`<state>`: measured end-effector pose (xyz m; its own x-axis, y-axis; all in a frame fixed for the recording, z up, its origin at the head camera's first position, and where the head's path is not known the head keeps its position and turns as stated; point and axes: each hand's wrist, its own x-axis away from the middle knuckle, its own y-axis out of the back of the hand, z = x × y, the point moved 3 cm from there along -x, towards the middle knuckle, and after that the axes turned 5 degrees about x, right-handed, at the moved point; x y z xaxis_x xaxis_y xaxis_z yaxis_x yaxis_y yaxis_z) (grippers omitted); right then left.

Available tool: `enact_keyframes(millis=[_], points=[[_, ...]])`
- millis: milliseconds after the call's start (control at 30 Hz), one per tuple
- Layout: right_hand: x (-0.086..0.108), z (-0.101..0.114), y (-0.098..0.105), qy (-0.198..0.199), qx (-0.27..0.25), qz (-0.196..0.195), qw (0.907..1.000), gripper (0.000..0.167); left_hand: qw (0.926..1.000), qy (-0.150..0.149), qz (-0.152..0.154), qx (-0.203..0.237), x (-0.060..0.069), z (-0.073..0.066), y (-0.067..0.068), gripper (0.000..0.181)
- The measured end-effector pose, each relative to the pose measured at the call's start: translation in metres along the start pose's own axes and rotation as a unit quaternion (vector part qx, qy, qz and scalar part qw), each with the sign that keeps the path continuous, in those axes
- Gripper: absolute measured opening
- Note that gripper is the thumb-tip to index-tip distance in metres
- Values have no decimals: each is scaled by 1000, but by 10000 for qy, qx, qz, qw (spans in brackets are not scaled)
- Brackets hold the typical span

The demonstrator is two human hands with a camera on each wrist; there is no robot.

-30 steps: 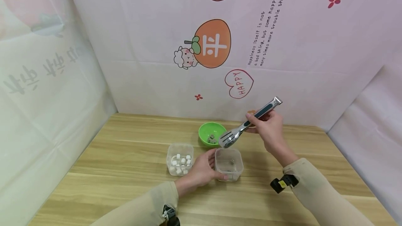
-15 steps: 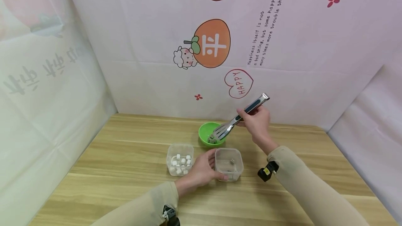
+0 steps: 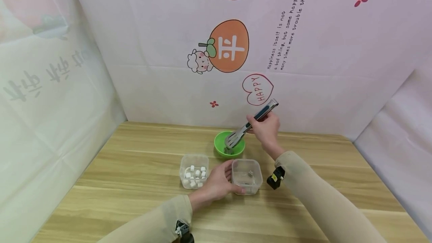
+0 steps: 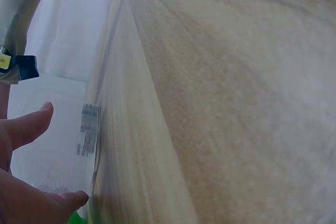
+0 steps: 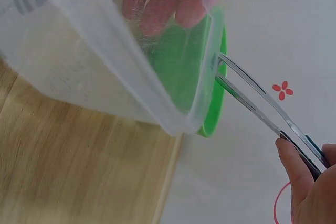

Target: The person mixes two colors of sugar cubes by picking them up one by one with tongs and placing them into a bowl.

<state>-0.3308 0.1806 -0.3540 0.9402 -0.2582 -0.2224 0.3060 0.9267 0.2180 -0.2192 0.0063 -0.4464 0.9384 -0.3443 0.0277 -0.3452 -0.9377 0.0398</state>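
My left hand (image 3: 219,181) grips a clear square plastic container (image 3: 254,189) from the left, its thumb along the near side. A few small grey pieces (image 4: 89,129) lie at the container's bottom. My right hand (image 3: 266,132) holds metal kitchen tongs (image 3: 261,113) by their dark-padded handle, thumb on one side and fingers on the other. The slotted tong head dips into a green bowl (image 3: 217,147), over small greyish pieces (image 3: 228,152). In the right wrist view the tong arms (image 5: 257,113) stand slightly apart; their tips are partly hidden by the bowl.
Left of my left hand stands a second clear container (image 3: 182,171) with several white cubes (image 3: 197,173) in it. The wooden table (image 3: 141,175) ends at a printed white cloth backdrop (image 3: 162,93) just behind the bowl. More cloth hangs at both sides.
My right hand has moved left with the tongs, from above the container's back edge into the green bowl. The left hand and both containers have stayed in place.
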Motion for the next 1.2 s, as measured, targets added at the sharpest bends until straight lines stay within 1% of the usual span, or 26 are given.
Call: enact_keyframes(millis=[200, 433, 667, 833, 967, 1067, 1200], points=[[-1, -3, -4, 137, 6, -113, 9998, 25, 10000, 2, 34, -10, -1, 0, -1, 103], [1, -6, -4, 223, 115, -147, 9996, 26, 9999, -48, 94, 35, 0, 1, -2, 102], [7, 2, 4, 332, 211, -126, 9991, 29, 9999, -60, 126, -68, -2, 3, -3, 102], [18, 15, 16, 658, 51, 6, 9978, 32, 9999, -53, 118, -69, -1, 3, -2, 102], [31, 27, 26, 1038, 198, 31, 9944, 30, 9999, -18, 74, -79, 0, 2, -1, 103], [40, 35, 34, 1266, 202, 96, 9917, 29, 10000, -17, 54, -41, 0, 2, 0, 104], [53, 42, 45, 1440, 101, 265, 9892, 28, 10000, -6, 38, -32, 1, 2, 0, 106]])
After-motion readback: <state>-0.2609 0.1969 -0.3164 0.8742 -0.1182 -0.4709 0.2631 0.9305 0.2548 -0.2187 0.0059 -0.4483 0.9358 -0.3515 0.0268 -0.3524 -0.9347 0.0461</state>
